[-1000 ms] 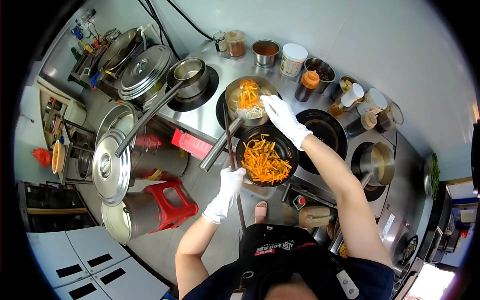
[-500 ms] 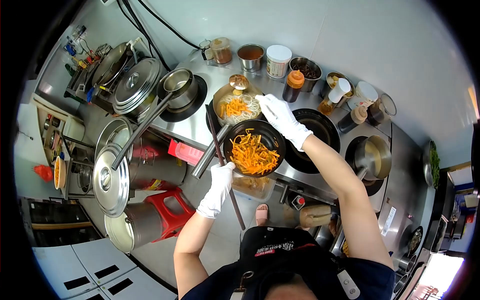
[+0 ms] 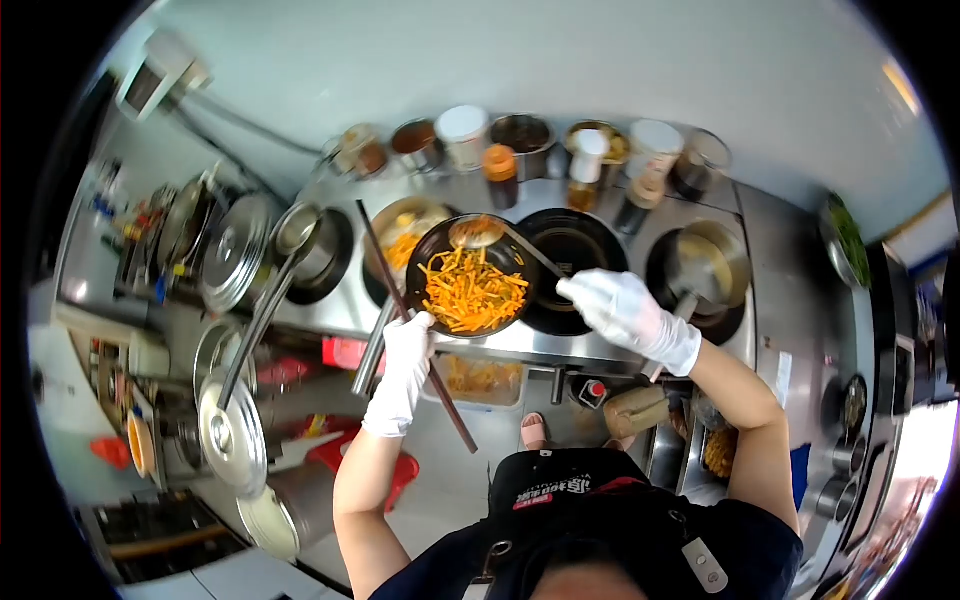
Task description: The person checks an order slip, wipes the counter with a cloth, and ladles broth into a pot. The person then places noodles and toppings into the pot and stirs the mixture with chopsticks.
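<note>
My left hand (image 3: 408, 345), in a white glove, is closed at the near-left rim of a black frying pan (image 3: 520, 312), where the pan's handle is hidden in the grip. Long dark chopsticks (image 3: 450, 408) cross the same hand, slanting out both ways. Orange carrot strips (image 3: 475, 292) with a few green bits fill the pan, which is held above the stove edge. My right hand (image 3: 615, 312), also gloved, is closed round the handle of a ladle (image 3: 476, 233); its bowl is over the pan's far rim. Behind the pan, a pot (image 3: 437, 212) with carrot strips is partly covered.
A black pan (image 3: 572, 235) sits on the burner to the right, then a saucepan (image 3: 725, 262) with pale liquid. Sauce bottles (image 3: 502, 180) and tubs line the wall. Left stand a small pot (image 3: 318, 255) and lidded stockpots (image 3: 238, 250). A plastic container (image 3: 470, 382) lies below the counter.
My right hand has drawn back towards me and to the right, bringing the ladle from over the noodle pot to the frying pan. The camera view has shifted; my left hand keeps its grip.
</note>
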`<state>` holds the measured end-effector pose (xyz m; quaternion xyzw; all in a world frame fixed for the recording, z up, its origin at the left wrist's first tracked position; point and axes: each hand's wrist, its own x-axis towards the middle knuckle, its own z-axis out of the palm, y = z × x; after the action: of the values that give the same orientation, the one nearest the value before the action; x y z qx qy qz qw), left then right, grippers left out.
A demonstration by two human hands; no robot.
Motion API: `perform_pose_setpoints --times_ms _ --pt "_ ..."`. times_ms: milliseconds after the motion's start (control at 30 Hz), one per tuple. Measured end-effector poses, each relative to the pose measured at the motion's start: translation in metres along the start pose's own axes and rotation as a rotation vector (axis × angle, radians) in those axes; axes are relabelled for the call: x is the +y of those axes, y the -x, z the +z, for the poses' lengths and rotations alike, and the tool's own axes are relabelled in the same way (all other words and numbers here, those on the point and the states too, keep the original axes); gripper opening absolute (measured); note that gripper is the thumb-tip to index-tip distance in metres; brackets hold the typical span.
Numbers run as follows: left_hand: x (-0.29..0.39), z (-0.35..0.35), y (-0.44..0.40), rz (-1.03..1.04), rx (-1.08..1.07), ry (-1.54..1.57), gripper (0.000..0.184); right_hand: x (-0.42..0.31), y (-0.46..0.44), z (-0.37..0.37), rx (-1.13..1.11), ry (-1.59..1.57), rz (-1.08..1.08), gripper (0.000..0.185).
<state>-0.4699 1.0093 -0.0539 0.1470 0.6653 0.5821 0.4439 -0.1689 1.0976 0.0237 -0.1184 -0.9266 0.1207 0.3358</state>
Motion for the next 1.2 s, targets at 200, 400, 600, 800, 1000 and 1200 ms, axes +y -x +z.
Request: perform_pose_setpoints --times_ms 200,400,600,800,1000,1200 --pt "0.021 0.103 0.015 -0.057 -0.164 -0.181 0.006 -0.063 0.08 -0.103 -0.112 0.179 0.13 0.036" --pt "0.012 0.242 0.068 -0.016 -0.413 -0.261 0.005 -0.08 0.173 -0.169 -0.272 0.419 0.156 0.041" --pt "-0.023 0.37 0.147 -0.041 -0.556 -0.333 0.006 -0.052 0.268 -0.214 -0.149 0.6 0.361 0.04" --pt "-0.1 0.492 0.16 -0.164 -0.642 -0.332 0.011 -0.033 0.34 -0.263 0.277 0.379 0.754 0.031" --pt "-0.186 0.604 0.168 -0.202 -0.639 -0.303 0.011 0.082 0.419 -0.232 1.118 -0.109 0.846 0.033" --pt "-0.248 0.664 0.155 -0.2 -0.545 -0.341 0.01 0.135 0.469 -0.216 1.089 -0.347 1.198 0.049"
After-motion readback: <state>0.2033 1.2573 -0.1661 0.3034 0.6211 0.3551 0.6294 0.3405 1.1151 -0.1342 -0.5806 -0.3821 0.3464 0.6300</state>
